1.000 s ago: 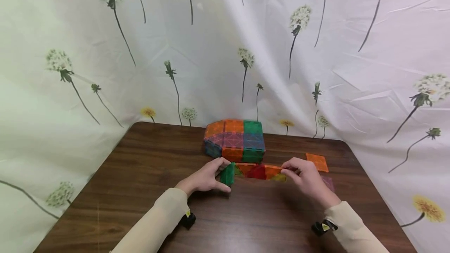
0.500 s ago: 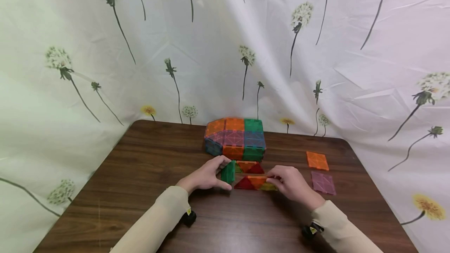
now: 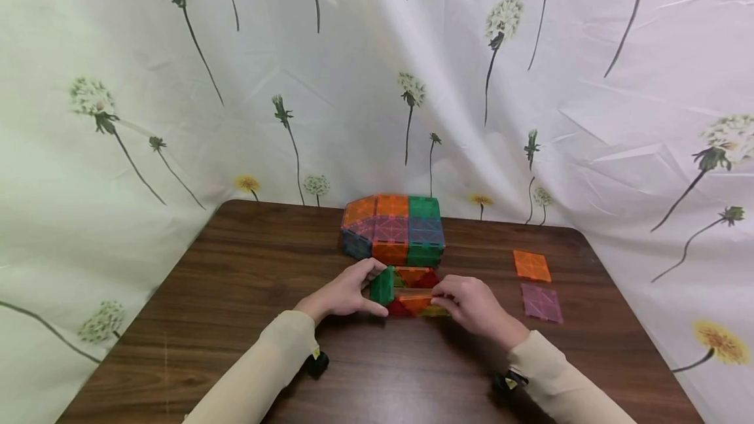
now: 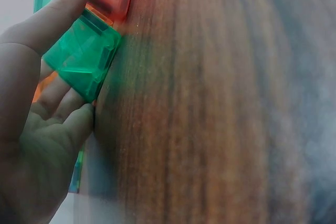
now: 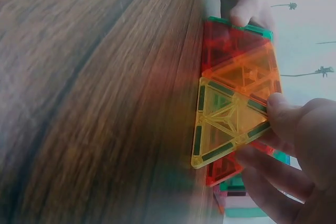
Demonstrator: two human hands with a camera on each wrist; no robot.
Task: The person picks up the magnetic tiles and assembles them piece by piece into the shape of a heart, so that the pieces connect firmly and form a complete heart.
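Gripping an upright green square magnetic tile [image 3: 382, 286], the left hand [image 3: 341, 293] has its thumb along one face and its fingers curled behind the other, and the left wrist view shows the same green tile [image 4: 81, 51] pinched this way with its lower edge on the wooden table [image 3: 247, 280]. The right hand [image 3: 471, 303] holds a standing strip of triangle tiles [image 3: 415, 305] by its right end, fingers bent around it; in the right wrist view this strip [image 5: 236, 93] reads as a red, an orange and a yellow triangle joined edge to edge, the thumb lying on the yellow one. The strip's left end meets the green tile, and both stand just in front of the multicoloured tile block [image 3: 393, 231], which sits toward the back middle of the table. Between the strip and the block, a second row of triangles [image 3: 415, 276], orange and red, stands close behind the hands. To the right of the block and well apart from it, an orange square tile [image 3: 531, 265] lies flat, with a pink square tile [image 3: 540, 303] lying flat just in front of it. A dandelion-print curtain [image 3: 530, 84] hangs behind the block.
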